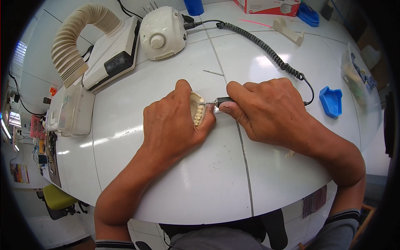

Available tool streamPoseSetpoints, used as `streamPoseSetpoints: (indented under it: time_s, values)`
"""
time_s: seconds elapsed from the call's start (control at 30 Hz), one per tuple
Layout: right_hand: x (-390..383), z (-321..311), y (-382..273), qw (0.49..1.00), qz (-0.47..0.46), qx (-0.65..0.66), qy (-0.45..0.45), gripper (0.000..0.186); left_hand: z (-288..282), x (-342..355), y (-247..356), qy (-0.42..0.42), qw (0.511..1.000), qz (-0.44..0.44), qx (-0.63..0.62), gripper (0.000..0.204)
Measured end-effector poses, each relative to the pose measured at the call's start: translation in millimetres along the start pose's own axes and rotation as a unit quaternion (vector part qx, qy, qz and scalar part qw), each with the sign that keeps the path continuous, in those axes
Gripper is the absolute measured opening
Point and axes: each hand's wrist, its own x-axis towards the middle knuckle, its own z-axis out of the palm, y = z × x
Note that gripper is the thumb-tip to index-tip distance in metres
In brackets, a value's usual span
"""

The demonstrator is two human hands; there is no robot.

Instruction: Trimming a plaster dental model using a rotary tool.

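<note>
My left hand is closed round a cream dental model, holding it up with its row of teeth facing right. My right hand grips a dark rotary handpiece, whose thin metal bur points left at the teeth. The bur's tip is at or very near the tooth row; whether it touches I cannot tell. My left thumb lies along the model's right side, close under the handpiece's nose. A coiled black cord runs from the handpiece back to a white control box with a round knob.
A dust extractor with a ribbed hose stands at the back left, near a clear plastic box. A loose bur lies beyond my hands. To the right are a blue tray and a clear bin; a red-and-white box stands far back.
</note>
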Motion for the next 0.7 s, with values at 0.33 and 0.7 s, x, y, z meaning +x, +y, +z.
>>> streamPoseSetpoints:
  time_s: [0.33,0.7]
  values:
    - [-1.2,0.2,0.0,1.0,0.009,0.001,-0.004,0.036,-1.5,1.2,1.6,-0.002,1.0,0.006,-0.001,0.039]
    - [-0.7,0.2,-0.5,1.0,0.012,0.008,-0.015,0.036,0.4,1.3,-0.3,0.008,1.0,0.017,-0.001,0.041]
